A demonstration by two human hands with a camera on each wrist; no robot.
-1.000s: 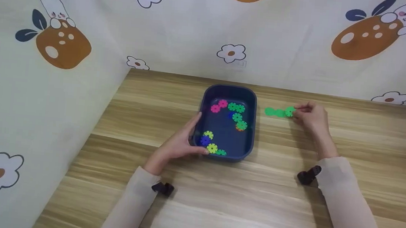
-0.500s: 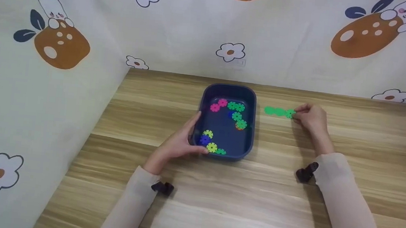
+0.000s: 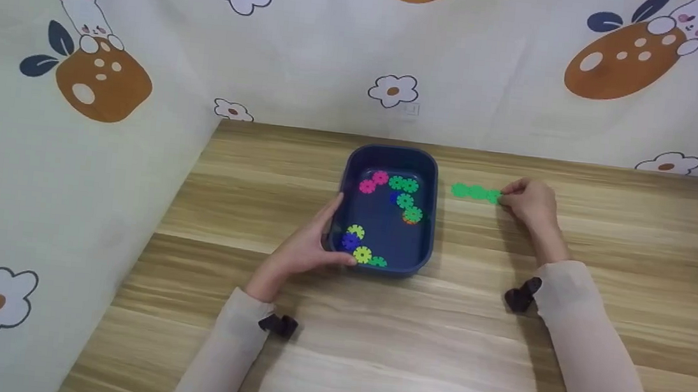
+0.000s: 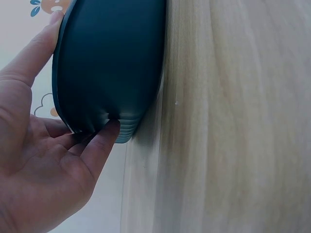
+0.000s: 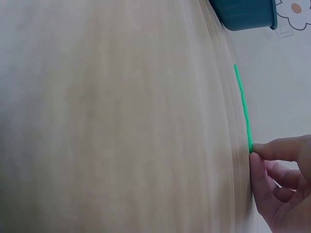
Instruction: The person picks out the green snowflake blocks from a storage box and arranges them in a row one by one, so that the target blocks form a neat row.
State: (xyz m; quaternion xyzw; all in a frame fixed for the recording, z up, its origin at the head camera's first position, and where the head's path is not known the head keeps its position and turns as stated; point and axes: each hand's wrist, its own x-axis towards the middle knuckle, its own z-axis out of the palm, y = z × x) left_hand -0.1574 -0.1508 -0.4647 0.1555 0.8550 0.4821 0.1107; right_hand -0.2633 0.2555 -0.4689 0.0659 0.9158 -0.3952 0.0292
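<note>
My left hand [image 3: 302, 252] grips the near left corner of a dark blue plastic bin [image 3: 386, 241], thumb on the near rim and fingers along the side. In the left wrist view, the fingers [image 4: 101, 145] curl against the bin's ribbed outer wall. To the right of the bin, my right hand [image 3: 534, 204] pinches the right end of a row of green notched plastic discs [image 3: 476, 192]. Seen edge-on in the right wrist view, that green row [image 5: 244, 107] is one thin strip close to the tabletop, its near end between thumb and fingertip.
Inside the bin are pink discs [image 3: 368, 186], more green discs [image 3: 412, 214], yellow discs [image 3: 362, 255] and a blue disc [image 3: 351, 242]. The wooden table [image 3: 366, 345] meets a patterned cloth wall [image 3: 310, 70] behind the bin and another at the left.
The rightmost green disc, earlier slightly raised at the row's end, has come down level with the others. My right hand has moved slightly with it. The left hand keeps its hold.
</note>
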